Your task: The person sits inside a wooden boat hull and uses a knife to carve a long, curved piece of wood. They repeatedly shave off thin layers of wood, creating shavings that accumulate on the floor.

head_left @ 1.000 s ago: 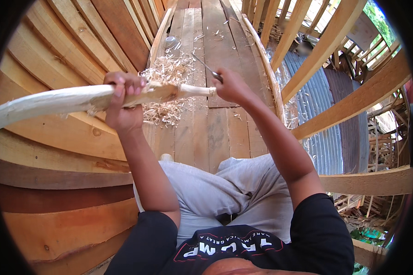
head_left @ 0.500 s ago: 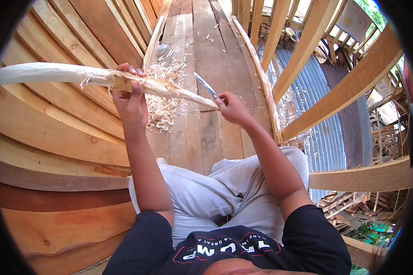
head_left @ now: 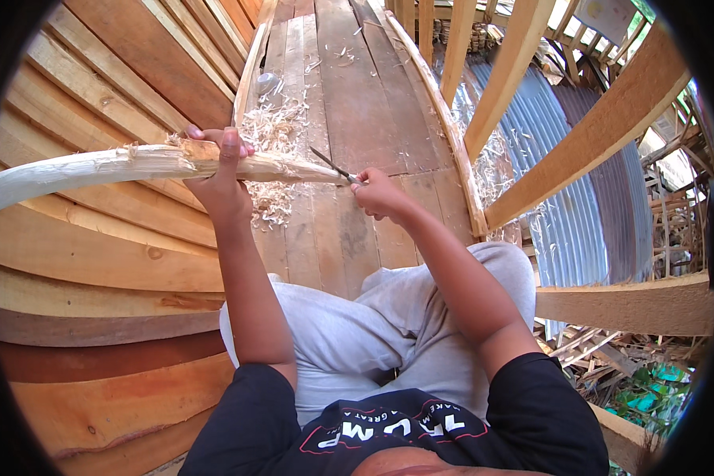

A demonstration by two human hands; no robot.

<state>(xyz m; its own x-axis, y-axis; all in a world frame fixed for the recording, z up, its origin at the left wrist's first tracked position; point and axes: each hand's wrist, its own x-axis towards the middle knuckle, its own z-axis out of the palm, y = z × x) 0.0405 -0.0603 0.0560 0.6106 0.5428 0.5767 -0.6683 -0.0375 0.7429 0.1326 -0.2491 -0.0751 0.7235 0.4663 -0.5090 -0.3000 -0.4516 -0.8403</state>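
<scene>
A long pale peeled wooden pole [head_left: 111,168] runs in from the left rim and narrows to a tip near the middle. My left hand [head_left: 224,178] is wrapped round it, thumb on top, close to a rough, splintered patch. At the thin end, my right hand [head_left: 381,194] grips a knife [head_left: 331,163] by its handle. The blade points up and to the left, just above the pole's tip; I cannot tell whether it touches the wood. My forearms reach out over my legs in grey trousers [head_left: 349,325].
Curled wood shavings [head_left: 274,127] lie heaped on the plank floor [head_left: 365,103] beneath the pole. A small clear cup [head_left: 268,83] sits behind them. Stacked boards [head_left: 95,246] wall the left side; wooden railing posts [head_left: 516,71] line the right, with corrugated metal sheets [head_left: 563,159] beyond.
The pole has turned in my left hand, its left end lower and its tip shifted left. My right hand and knife have moved left, and the blade shows edge-on.
</scene>
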